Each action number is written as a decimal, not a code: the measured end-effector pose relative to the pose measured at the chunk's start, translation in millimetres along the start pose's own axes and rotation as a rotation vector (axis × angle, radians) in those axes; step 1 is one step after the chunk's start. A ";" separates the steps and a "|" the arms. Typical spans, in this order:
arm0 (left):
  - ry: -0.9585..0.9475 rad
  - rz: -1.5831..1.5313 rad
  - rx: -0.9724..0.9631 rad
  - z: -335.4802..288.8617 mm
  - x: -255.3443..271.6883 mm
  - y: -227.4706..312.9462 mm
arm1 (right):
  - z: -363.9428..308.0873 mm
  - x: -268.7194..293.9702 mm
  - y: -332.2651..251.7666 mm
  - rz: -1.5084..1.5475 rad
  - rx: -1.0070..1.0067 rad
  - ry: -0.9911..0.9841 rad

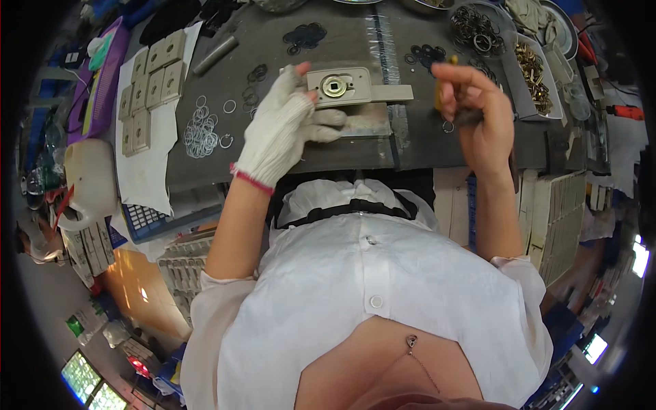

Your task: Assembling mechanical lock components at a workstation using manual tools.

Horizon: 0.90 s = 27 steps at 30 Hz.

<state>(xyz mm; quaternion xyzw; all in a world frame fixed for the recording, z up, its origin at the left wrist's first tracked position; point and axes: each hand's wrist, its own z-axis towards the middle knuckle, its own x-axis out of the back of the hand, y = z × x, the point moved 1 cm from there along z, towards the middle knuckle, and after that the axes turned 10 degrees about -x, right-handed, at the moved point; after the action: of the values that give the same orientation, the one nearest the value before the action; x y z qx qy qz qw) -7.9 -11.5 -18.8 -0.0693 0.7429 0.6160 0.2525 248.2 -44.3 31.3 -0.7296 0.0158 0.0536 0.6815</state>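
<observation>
My left hand (283,119), in a white knitted glove with bare fingertips, is closed on the left end of a beige lock-like housing (359,87). A round metal part with a square hole (334,86) sits in the housing, and a flat bar sticks out to its right. Under it lies a flat metal block (367,121). My bare right hand (478,102) is raised at the right, fingers curled around a yellow-handled tool (438,94); its kind is mostly hidden. Just below those fingers is a small open metal ring (448,126); whether the tool touches it I cannot tell.
Pale rings (200,133) lie in a heap left of my glove. Dark rings (305,35) lie farther back. Several beige housings (152,75) rest on white paper at the left. At the right stand a bowl of dark rings (482,31) and a white box of brass parts (535,78).
</observation>
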 end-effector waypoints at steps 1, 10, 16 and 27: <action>0.001 -0.015 -0.004 4.8 -0.6 -2.0 | 3.6 -18.3 -13.4 0.030 0.094 -0.043; -0.066 -0.168 0.007 13.9 -4.5 -6.9 | 37.8 -92.7 -17.7 -0.042 0.139 -0.214; -0.039 0.278 -0.029 21.1 -3.8 -9.9 | 39.6 -91.1 -19.5 -0.027 0.065 -0.259; -0.061 -0.037 0.123 27.0 -0.8 -2.4 | 55.1 -76.5 -13.2 0.019 0.036 -0.257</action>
<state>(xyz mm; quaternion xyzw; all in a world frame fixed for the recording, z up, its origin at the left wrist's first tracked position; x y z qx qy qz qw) 1.6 13.5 -23.6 -0.0483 0.7700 0.5661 0.2902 170.4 7.7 48.4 -0.7042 -0.0637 0.1527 0.6904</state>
